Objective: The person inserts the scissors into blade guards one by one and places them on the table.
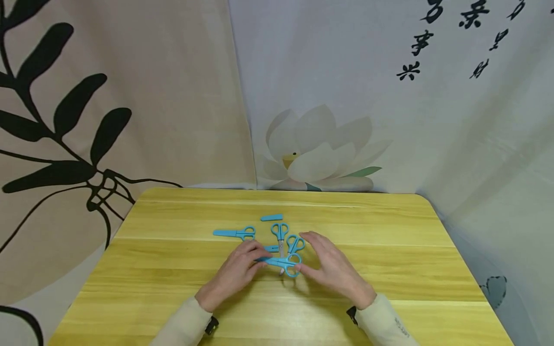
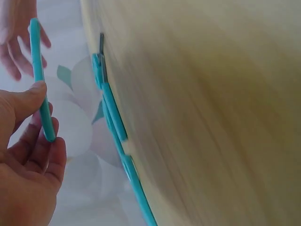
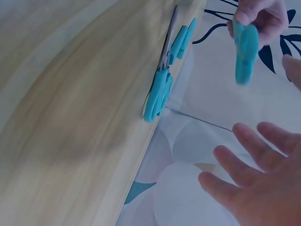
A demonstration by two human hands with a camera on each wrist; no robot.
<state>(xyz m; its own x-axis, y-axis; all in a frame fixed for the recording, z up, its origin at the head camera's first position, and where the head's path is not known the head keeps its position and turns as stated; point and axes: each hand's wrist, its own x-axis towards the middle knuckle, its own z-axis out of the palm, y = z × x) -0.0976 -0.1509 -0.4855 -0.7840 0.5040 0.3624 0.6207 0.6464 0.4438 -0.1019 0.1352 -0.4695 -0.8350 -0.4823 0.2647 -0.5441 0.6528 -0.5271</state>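
Observation:
Above the table, my left hand [image 1: 237, 269] pinches blue scissors [image 1: 277, 262] by their covered blade end, thumb on one side and fingers on the other. Their finger loops point toward my right hand [image 1: 331, 269]. That right hand is held apart from them with its fingers spread, as the right wrist view shows. Just behind the held pair lie blue scissors with bare metal blades [image 1: 280, 231], the blades pointing toward me. Beside those lies another pair of blue-handled scissors [image 1: 296, 243], its lower part hidden behind the held pair.
Blue scissors in a sheath [image 1: 229, 233] lie to the left. A loose blue sheath [image 1: 271, 217] lies at the back, and another blue piece [image 1: 271, 248] shows near my left fingertips. The wooden table [image 1: 389, 221] ends at a printed curtain [image 1: 182, 96].

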